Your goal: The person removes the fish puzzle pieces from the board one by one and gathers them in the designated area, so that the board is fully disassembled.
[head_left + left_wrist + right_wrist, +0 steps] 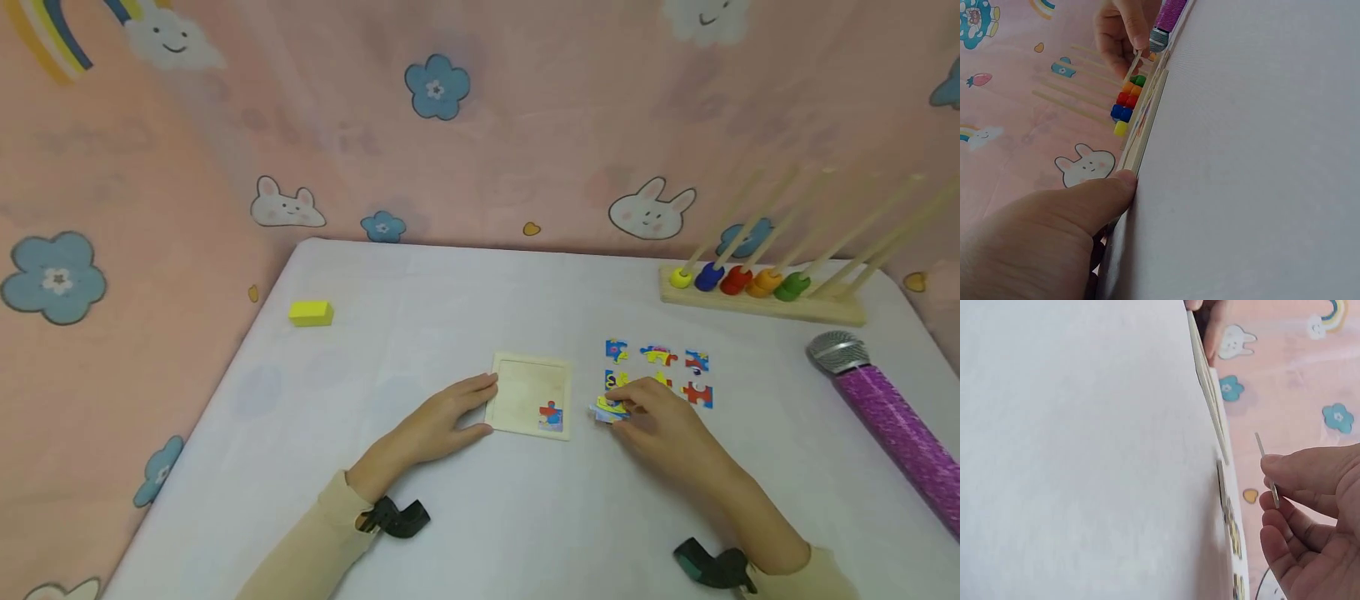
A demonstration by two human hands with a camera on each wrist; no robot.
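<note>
My right hand [663, 421] pinches a puzzle piece [609, 410], yellow and light blue, between thumb and fingertips. In the right wrist view the same piece [1266, 469] shows edge-on, raised above the table. Straight fingers of my left hand [446, 417] touch the left edge of a square wooden puzzle tray [517, 387]; the thumb sits at its lower left corner. One red and blue piece [551, 416] lies in the tray's lower right corner. Several loose pieces [697, 394] lie in rows right of the tray, some partly hidden by my right hand.
A wooden peg stand [757, 306] with coloured beads stands at the back right. Along the right side lies a microphone [885, 417] with a glittery purple handle. A yellow block [311, 313] sits at the back left. Patterned pink cloth [487, 150] hangs behind the white table.
</note>
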